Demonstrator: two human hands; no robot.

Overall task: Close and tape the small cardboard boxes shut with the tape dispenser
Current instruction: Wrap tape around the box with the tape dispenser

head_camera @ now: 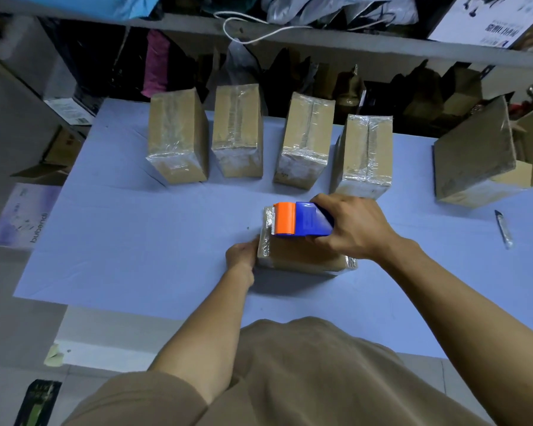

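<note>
A small cardboard box [302, 256] lies in the middle of the blue table [136, 235], with clear tape over its left and right ends. My right hand [351, 226] grips a blue and orange tape dispenser [299, 222] on top of the box, its orange end at the box's left edge. My left hand [242, 253] holds the box's left end, fingers curled against it. Several taped boxes [237, 133] stand in a row at the back.
A larger open cardboard box [477, 158] stands at the back right. A utility knife [503, 229] lies on the table to the right. Cluttered shelves [290, 32] run behind the table. A printed flat box [22, 216] lies off the table's left edge.
</note>
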